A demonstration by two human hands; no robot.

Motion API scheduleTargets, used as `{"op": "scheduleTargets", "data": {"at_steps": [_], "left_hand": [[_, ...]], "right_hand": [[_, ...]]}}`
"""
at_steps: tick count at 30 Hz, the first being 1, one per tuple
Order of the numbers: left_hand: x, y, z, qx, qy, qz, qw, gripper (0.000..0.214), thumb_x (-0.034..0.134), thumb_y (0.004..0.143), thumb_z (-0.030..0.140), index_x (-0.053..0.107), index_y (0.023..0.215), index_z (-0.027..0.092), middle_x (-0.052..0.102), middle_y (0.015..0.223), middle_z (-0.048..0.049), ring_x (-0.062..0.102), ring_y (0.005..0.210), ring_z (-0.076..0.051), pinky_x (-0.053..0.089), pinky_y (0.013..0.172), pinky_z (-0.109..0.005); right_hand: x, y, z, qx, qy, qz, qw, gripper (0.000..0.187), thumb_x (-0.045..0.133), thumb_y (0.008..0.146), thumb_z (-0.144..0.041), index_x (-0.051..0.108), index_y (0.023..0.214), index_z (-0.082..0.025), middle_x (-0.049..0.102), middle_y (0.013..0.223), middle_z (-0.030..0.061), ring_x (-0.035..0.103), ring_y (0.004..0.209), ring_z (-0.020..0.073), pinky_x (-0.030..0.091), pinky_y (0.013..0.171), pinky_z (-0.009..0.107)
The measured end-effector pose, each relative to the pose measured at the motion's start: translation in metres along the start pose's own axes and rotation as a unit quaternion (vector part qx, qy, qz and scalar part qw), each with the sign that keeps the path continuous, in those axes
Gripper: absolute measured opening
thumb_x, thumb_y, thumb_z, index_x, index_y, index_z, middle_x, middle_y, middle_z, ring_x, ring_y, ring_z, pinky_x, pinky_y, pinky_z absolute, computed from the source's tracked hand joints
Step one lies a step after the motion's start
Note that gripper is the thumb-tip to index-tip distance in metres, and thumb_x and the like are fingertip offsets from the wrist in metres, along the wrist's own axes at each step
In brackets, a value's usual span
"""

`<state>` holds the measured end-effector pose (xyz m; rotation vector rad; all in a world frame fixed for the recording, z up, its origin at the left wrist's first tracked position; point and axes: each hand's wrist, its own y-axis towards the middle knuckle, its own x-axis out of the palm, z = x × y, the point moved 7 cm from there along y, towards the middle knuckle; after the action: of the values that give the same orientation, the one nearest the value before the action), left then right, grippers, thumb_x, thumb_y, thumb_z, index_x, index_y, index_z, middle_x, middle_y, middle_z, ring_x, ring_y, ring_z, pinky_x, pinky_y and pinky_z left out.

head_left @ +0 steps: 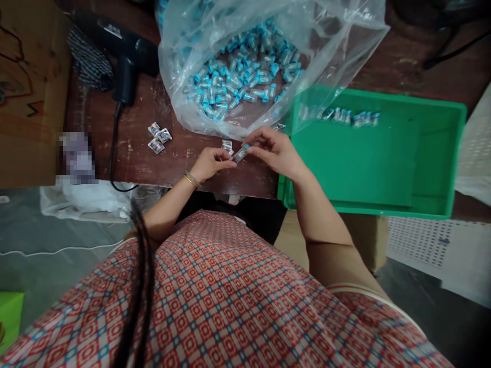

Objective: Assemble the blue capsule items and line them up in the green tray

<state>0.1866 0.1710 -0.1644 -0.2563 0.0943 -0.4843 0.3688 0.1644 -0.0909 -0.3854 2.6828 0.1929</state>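
Both my hands meet over the front edge of a dark wooden table [153, 163]. A small clear tube with a blue cap [241, 152] is pinched between them. My right hand [274, 151] grips its capped upper end with curled fingers. My left hand [210, 162], a gold bangle at its wrist, pinches the lower end. Just behind my hands lies a clear plastic bag [215, 110] holding several more blue-capped tubes. A small printed label [227, 146] lies on the table beside my left fingers.
A green plastic tray [441, 158] at the right holds a row of several tubes [347, 116] along its far side. Three small labels [159, 137] lie left of the bag. A black heat gun [123, 48] with its cord sits at the back left, beside a cardboard box [26, 92].
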Motion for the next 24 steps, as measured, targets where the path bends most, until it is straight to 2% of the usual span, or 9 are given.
{"op": "scheduleTargets", "data": {"at_steps": [4, 6, 8, 11, 15, 19, 24], "left_hand": [[0.009, -0.001, -0.007, 0.017, -0.052, 0.013, 0.998, 0.033, 0.091, 0.070, 0.041, 0.075, 0.086, 0.016, 0.074, 0.077, -0.0007, 0.063, 0.070, -0.013, 0.046, 0.069, -0.026], [0.017, -0.003, -0.010, 0.002, -0.103, -0.005, 0.995, 0.042, 0.092, 0.071, 0.045, 0.077, 0.099, 0.017, 0.079, 0.089, -0.0036, 0.070, 0.082, -0.015, 0.050, 0.076, -0.028], [0.027, -0.005, -0.015, -0.032, -0.157, -0.038, 0.986, 0.048, 0.092, 0.073, 0.051, 0.078, 0.103, 0.017, 0.080, 0.095, -0.0059, 0.073, 0.087, -0.017, 0.051, 0.079, -0.028], [0.037, -0.010, -0.019, -0.084, -0.229, -0.070, 0.967, 0.052, 0.094, 0.070, 0.058, 0.079, 0.098, 0.017, 0.080, 0.090, -0.0055, 0.073, 0.081, -0.015, 0.052, 0.076, -0.026], [0.044, -0.014, -0.019, -0.114, -0.295, -0.084, 0.945, 0.052, 0.096, 0.067, 0.060, 0.076, 0.086, 0.016, 0.076, 0.080, -0.0011, 0.069, 0.074, -0.011, 0.055, 0.075, -0.025], [0.047, -0.017, -0.016, -0.124, -0.303, -0.083, 0.941, 0.054, 0.098, 0.064, 0.059, 0.075, 0.085, 0.016, 0.073, 0.075, 0.0015, 0.067, 0.068, -0.008, 0.053, 0.067, -0.021], [0.050, -0.021, -0.012, -0.137, -0.293, -0.084, 0.942, 0.050, 0.098, 0.067, 0.056, 0.074, 0.084, 0.016, 0.072, 0.075, 0.0015, 0.065, 0.064, -0.008, 0.049, 0.060, -0.019]], "right_hand": [[0.001, -0.006, -0.001, -0.003, -0.044, 0.022, 0.999, 0.023, 0.078, 0.094, -0.046, 0.073, 0.097, -0.024, 0.070, 0.083, 0.0011, 0.060, 0.075, 0.0166, 0.048, 0.071, 0.033], [0.003, -0.009, 0.004, 0.006, -0.040, 0.036, 0.999, 0.025, 0.076, 0.095, -0.048, 0.074, 0.094, -0.023, 0.074, 0.086, 0.0024, 0.063, 0.077, 0.0181, 0.049, 0.073, 0.034], [0.006, -0.014, 0.009, 0.014, -0.029, 0.060, 0.998, 0.025, 0.072, 0.097, -0.048, 0.075, 0.093, -0.023, 0.077, 0.091, 0.0033, 0.067, 0.081, 0.0199, 0.052, 0.077, 0.036], [0.015, -0.024, 0.014, 0.014, -0.032, 0.084, 0.996, 0.020, 0.072, 0.097, -0.045, 0.077, 0.096, -0.026, 0.081, 0.099, 0.0038, 0.073, 0.093, 0.0238, 0.055, 0.091, 0.043], [0.030, -0.037, 0.012, 0.007, -0.044, 0.096, 0.994, 0.021, 0.085, 0.087, -0.040, 0.078, 0.102, -0.028, 0.083, 0.109, 0.0048, 0.074, 0.108, 0.0288, 0.051, 0.106, 0.052], [0.034, -0.043, 0.007, 0.003, -0.033, 0.115, 0.993, 0.017, 0.087, 0.086, -0.034, 0.077, 0.098, -0.028, 0.083, 0.111, 0.0034, 0.074, 0.116, 0.0295, 0.045, 0.116, 0.056], [0.029, -0.040, 0.011, 0.011, -0.026, 0.088, 0.996, 0.012, 0.087, 0.085, -0.032, 0.077, 0.091, -0.029, 0.083, 0.110, 0.0002, 0.073, 0.121, 0.0290, 0.035, 0.126, 0.060]]}}
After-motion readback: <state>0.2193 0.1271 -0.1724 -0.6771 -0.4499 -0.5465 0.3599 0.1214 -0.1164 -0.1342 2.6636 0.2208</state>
